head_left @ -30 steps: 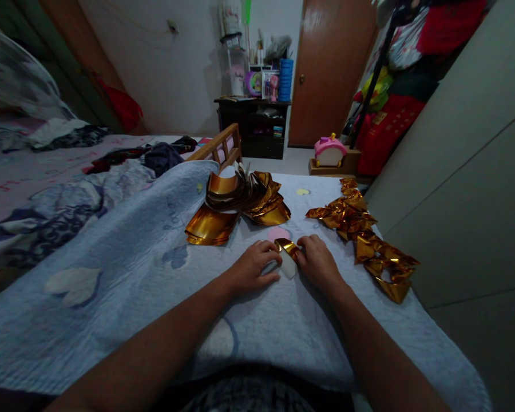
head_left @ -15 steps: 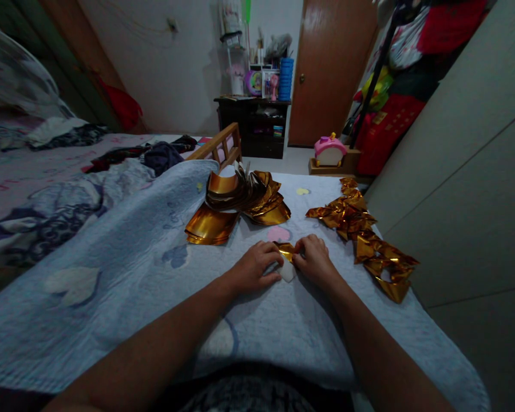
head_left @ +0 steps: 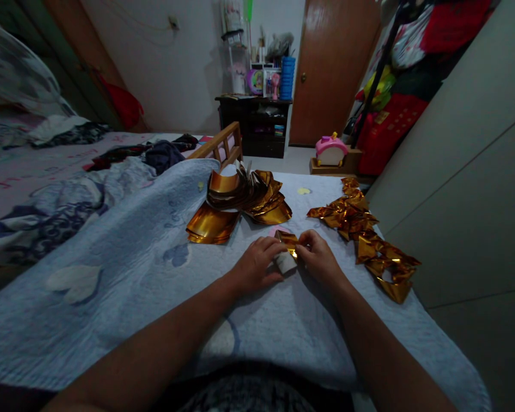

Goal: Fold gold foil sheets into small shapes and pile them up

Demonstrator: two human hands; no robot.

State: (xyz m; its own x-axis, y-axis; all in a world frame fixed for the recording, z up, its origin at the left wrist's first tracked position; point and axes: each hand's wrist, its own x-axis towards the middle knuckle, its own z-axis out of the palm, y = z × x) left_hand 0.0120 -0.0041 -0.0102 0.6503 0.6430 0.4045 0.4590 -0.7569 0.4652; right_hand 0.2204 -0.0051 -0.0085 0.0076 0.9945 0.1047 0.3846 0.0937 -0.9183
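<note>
A small sheet of gold foil paper (head_left: pixel 286 247), gold on one side and white on the other, lies partly folded on the light blue quilt (head_left: pixel 124 269) between my hands. My left hand (head_left: pixel 257 264) presses its fingers down on the sheet's left part. My right hand (head_left: pixel 318 257) pinches the folded gold edge with closed fingers. Both hands meet at the sheet, in the middle of the view.
A stack of flat and curled gold sheets (head_left: pixel 236 206) lies beyond my hands. A row of folded gold pieces (head_left: pixel 364 237) runs along the quilt's right edge beside a grey cabinet wall (head_left: pixel 463 171). Bedding and clothes lie at left; a dark shelf unit (head_left: pixel 257 123) and brown door stand far back.
Both hands and the sheet have shifted slightly away from me. The gold flap has been folded further over the white side, and my right fingers have closed onto its edge.
</note>
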